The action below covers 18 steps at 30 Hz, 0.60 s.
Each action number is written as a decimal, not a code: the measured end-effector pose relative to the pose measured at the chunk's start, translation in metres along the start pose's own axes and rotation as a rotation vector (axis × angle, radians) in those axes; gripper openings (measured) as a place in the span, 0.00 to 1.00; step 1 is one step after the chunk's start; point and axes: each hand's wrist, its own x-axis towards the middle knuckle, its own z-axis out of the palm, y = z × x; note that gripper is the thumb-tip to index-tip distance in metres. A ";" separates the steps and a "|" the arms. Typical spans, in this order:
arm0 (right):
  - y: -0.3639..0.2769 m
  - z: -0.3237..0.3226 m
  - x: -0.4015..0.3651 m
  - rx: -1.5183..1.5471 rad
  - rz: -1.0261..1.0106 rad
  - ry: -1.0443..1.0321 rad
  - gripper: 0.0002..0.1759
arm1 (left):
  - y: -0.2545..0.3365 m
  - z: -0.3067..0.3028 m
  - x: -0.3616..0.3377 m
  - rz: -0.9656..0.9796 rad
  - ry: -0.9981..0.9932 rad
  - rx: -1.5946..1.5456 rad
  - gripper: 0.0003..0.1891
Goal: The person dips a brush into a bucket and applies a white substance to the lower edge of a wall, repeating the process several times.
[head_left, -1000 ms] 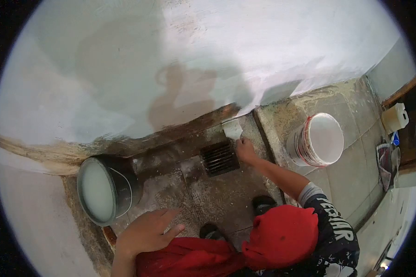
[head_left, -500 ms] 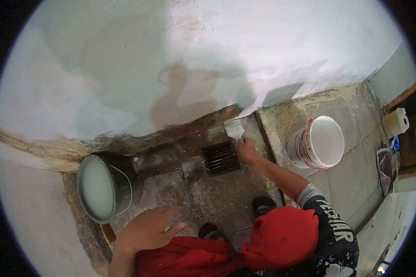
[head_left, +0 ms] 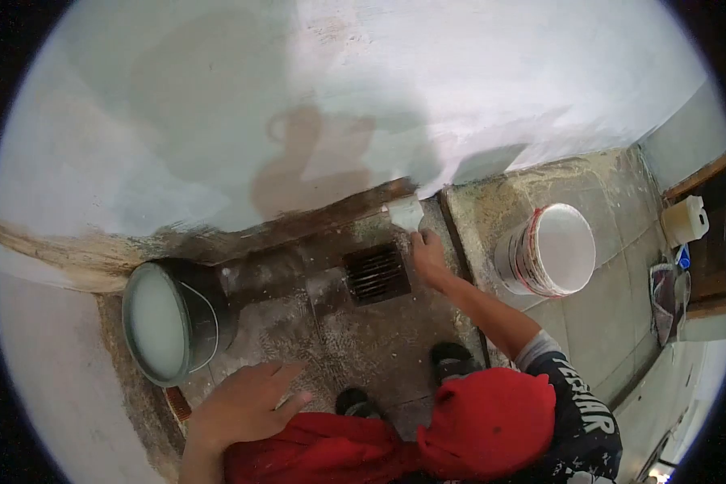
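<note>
My right hand (head_left: 430, 256) is closed round a wide, pale flat tool (head_left: 404, 214), whose blade lies close to the foot of the painted wall (head_left: 363, 121). Just below and left of that hand is a dark floor grate (head_left: 377, 275). My left hand (head_left: 246, 403) is over the red cloth (head_left: 315, 452) at the bottom, fingers apart and holding nothing. Left of the grate stands a dark bucket (head_left: 206, 310) filled with whitish liquid (head_left: 156, 324).
A white bucket (head_left: 547, 252) stands on the raised slab (head_left: 492, 202) at the right. Farther right are a yellowish jug (head_left: 684, 222) and a crumpled cloth (head_left: 662, 294). An orange-brown bristled object (head_left: 177, 403) lies below the dark bucket. Two dark shoes show on the floor.
The whole view has shifted slightly, so most things appear a little farther left. My right hand still holds the flat tool near the wall's foot; my left hand remains spread.
</note>
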 end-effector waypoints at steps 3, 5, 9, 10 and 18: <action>-0.011 -0.010 -0.011 0.292 0.292 -0.163 0.16 | 0.003 -0.002 -0.002 0.017 0.042 0.023 0.27; 0.019 0.002 -0.007 0.157 0.347 -0.186 0.16 | 0.005 -0.002 -0.003 -0.001 0.037 0.044 0.27; 0.019 0.009 0.009 0.015 0.353 -0.194 0.17 | 0.004 -0.001 -0.002 0.021 0.051 0.038 0.27; 0.016 0.010 0.009 0.014 0.276 -0.121 0.16 | 0.004 0.001 -0.002 0.015 0.027 0.028 0.27; -0.018 -0.018 -0.018 0.149 0.235 -0.147 0.21 | 0.007 -0.005 -0.005 -0.066 -0.050 0.020 0.31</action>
